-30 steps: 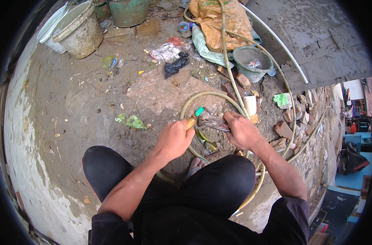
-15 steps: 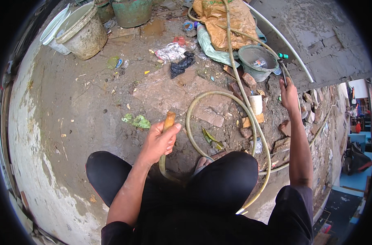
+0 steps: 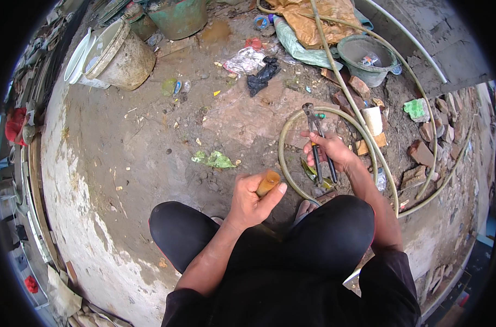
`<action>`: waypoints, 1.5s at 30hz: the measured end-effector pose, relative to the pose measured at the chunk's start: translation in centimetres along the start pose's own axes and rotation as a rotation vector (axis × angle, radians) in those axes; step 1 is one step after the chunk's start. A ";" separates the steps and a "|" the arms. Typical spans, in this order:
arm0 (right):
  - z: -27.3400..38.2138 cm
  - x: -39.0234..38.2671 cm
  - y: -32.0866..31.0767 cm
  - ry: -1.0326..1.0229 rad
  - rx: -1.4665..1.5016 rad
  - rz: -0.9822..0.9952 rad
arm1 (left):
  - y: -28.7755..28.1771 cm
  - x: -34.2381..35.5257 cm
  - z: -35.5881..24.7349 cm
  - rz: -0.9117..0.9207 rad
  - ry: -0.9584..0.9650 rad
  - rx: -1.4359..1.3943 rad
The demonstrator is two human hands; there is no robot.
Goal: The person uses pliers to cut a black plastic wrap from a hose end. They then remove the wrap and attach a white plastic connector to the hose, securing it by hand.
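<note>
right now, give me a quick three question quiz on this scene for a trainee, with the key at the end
1. What does the left hand hold?
2. True or false: the right hand holds a brick.
3. Which of these lies right beside the black bag?
a) the white bucket
b) the silvery wrapper
c) the green leaf

Key:
1. The hose end, its open tip showing above the fist.
2. False; it holds the pincers.
3. b
</note>
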State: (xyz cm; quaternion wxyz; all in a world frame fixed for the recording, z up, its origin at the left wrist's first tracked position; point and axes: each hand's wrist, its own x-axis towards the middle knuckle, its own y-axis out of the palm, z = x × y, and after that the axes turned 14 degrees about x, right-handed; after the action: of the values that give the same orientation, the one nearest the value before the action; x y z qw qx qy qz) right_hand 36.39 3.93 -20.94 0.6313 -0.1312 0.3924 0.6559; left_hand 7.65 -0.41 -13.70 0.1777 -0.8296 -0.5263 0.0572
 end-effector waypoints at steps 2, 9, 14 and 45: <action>-1.7 0.2 -0.7 -0.064 -0.008 -0.073 | 0.8 0.4 -0.9 -0.125 -0.051 -0.131; -11.7 -1.4 -3.5 -0.017 0.049 -0.295 | -0.7 1.3 -1.1 0.007 -0.238 -0.562; -21.4 -5.9 -6.4 -0.203 -0.380 -0.547 | -1.7 2.7 -1.5 0.076 -0.350 -0.668; -20.7 -81.6 23.8 0.609 0.245 -0.852 | -26.9 0.7 -17.7 -0.730 -1.020 0.038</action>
State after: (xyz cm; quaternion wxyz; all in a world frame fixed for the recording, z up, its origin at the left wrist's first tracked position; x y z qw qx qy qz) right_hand 21.34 -66.84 28.25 0.7098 -0.3884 0.5435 0.2233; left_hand -10.02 6.33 12.34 -0.0730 -0.4613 -0.7932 0.3908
